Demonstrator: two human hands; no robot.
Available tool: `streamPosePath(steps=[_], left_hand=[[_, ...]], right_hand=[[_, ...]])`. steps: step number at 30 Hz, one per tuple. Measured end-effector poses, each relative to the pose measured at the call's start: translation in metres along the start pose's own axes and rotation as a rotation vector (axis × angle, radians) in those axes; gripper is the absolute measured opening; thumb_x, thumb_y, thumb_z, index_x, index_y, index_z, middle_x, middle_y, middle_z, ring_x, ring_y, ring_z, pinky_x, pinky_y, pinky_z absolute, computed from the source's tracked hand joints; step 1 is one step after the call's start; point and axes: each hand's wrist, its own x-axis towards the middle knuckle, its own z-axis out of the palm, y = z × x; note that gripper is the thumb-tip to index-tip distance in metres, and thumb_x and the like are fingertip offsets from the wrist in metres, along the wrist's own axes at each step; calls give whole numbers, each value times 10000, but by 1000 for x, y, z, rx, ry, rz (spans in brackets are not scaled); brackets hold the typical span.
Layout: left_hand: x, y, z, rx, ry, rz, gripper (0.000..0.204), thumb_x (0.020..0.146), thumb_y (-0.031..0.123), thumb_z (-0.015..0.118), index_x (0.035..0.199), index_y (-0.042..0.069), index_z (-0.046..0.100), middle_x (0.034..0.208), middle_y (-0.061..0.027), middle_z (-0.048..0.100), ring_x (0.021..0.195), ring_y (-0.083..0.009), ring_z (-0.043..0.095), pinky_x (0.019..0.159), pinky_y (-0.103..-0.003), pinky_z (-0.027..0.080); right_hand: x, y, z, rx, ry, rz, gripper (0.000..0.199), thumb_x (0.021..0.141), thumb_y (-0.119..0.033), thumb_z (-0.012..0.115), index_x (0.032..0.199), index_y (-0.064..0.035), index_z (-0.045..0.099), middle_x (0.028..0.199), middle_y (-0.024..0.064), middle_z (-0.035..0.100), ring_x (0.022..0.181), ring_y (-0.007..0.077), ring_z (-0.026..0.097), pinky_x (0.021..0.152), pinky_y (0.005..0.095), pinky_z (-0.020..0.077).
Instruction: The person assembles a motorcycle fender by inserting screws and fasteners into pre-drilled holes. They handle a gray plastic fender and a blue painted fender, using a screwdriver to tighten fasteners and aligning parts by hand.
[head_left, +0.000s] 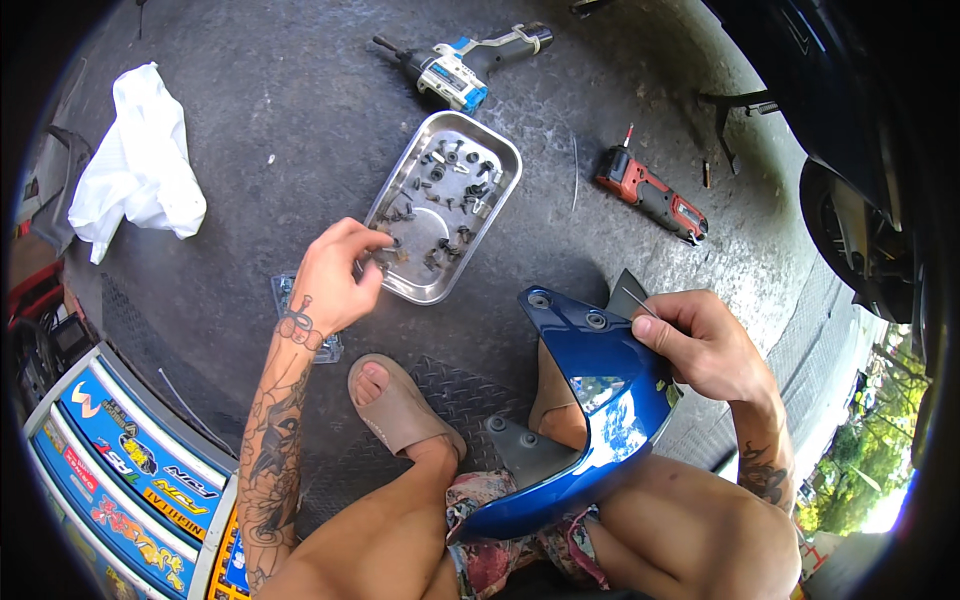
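Bare thighs (700, 520) closest, bottom of frame, w/ a glossy blue panel (570, 480) across the lap, lower center. Looks balanced more than clamped, so if the knees shift it'd prob slide off & scuff. Right hand (705, 350), center right, has thumb & fingers pinched on a thin rod (637, 302) right at the panel's edge; one slip = scratched paint, imo. Left hand (340, 275), left of center, is half curled over the rim of a metal tray (428, 222); can't tell if it's pinching anything. Bump that rim & the loose bolts (440, 252) could scatter. Farther out: red power tool (650, 195) upper right, white/blue driver (455, 78) top center, both flat on the floor.
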Motion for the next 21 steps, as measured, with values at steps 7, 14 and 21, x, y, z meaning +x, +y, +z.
streamPosePath(steps=[7, 14, 21], left_hand=[[50, 20, 3, 350, 200, 292, 192, 862, 82, 776, 1052, 82, 744, 1004, -68, 688, 953, -291, 690, 810, -420, 589], [104, 9, 43, 527, 190, 409, 213, 833, 190, 824, 1027, 116, 780, 1071, -42, 691, 1107, -226, 634, 872, -386, 537], [81, 31, 28, 86, 334, 328, 209, 865, 81, 786, 1059, 38, 722, 977, -56, 723, 867, -211, 665, 803, -373, 550]], right_hand=[[2, -2, 2, -42, 5, 2, 356, 1092, -316, 639, 918, -14, 708, 671, -46, 536, 612, 43, 464, 538, 273, 392], [-1, -7, 0, -37, 13, 48, 352, 1080, -289, 647, 945, 26, 729, 683, -2, 577, 677, 70, 495, 612, 320, 443], [-5, 0, -5, 9, 16, 66, 353, 1084, -300, 653, 931, 10, 721, 683, -31, 576, 659, 53, 496, 582, 297, 431]])
